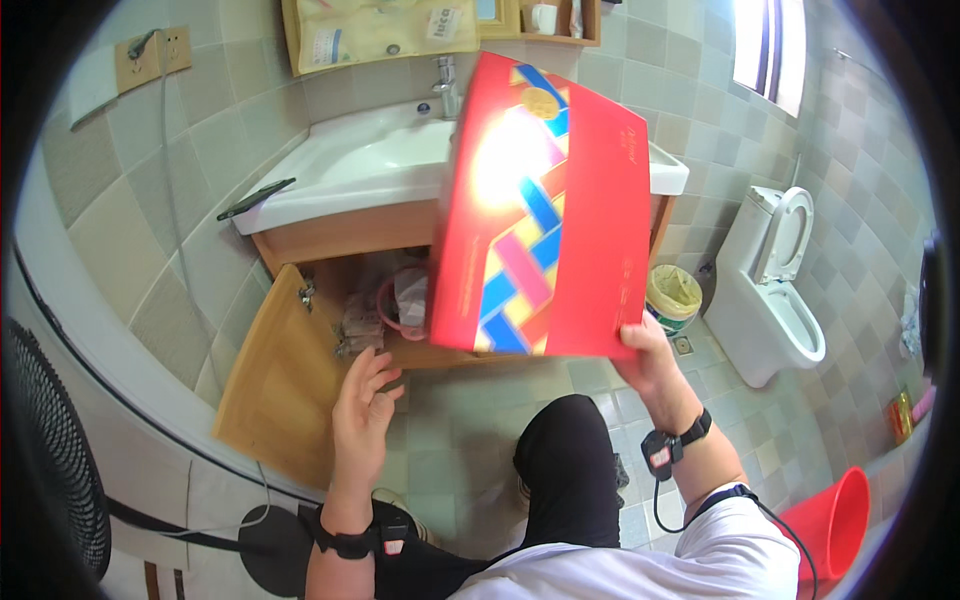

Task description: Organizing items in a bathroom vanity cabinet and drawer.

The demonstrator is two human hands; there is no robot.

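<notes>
A large red gift box [600, 230] with a blue, yellow and pink woven pattern is held up, slightly tilted, in front of the washbasin. My right hand [648, 358] grips its lower right corner, thumb on the front face. My left hand [364, 400] is apart from the box, lower left of it, fingers spread and holding nothing. Behind that hand stands the sink cabinet with its wooden door [280, 380] swung out. Inside, a pink basin [388, 305] and bagged items are partly hidden by the box.
The white washbasin [360, 160] has a dark phone-like slab [256, 199] on its left edge. To the right are a lined waste bin [674, 295] and a toilet [765, 290]. A red bucket [835, 520] stands at lower right, a black fan [55, 450] at far left.
</notes>
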